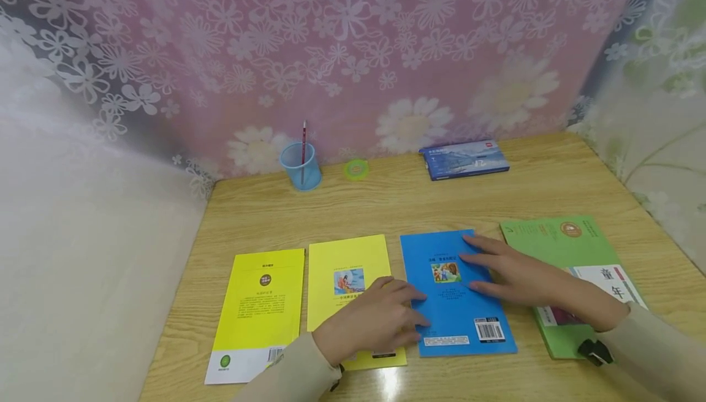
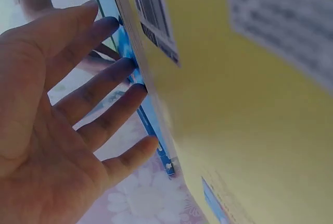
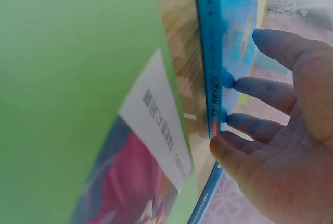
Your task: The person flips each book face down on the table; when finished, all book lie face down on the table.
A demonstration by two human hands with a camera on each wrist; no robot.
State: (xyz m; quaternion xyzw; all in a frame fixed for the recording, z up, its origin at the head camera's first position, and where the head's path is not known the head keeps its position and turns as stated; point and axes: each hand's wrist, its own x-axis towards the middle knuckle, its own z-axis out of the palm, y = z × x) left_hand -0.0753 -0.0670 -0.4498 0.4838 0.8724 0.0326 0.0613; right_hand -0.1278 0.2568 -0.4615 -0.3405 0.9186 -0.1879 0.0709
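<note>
A blue book (image 1: 444, 304) lies on the wooden table with a small picture and a barcode facing up. My left hand (image 1: 375, 316) reaches across a light yellow book (image 1: 325, 279), its spread fingertips at the blue book's left edge. From the other side, my right hand (image 1: 513, 270) rests extended fingertips on the blue book's right part. In the right wrist view the blue book's spine (image 3: 210, 52) shows beside that hand's little finger. Under the right forearm lies a green book (image 1: 540, 242), partly covered. Farthest left is a bright yellow book (image 1: 265, 322) with a white bottom band.
Along the back of the table (image 1: 248, 212) stand a blue mesh cup (image 1: 311, 175) holding a pencil (image 1: 304, 138), a green round item (image 1: 356, 170) and a blue flat box (image 1: 469, 160). Flowered cloth (image 1: 331, 53) hangs behind and at the sides.
</note>
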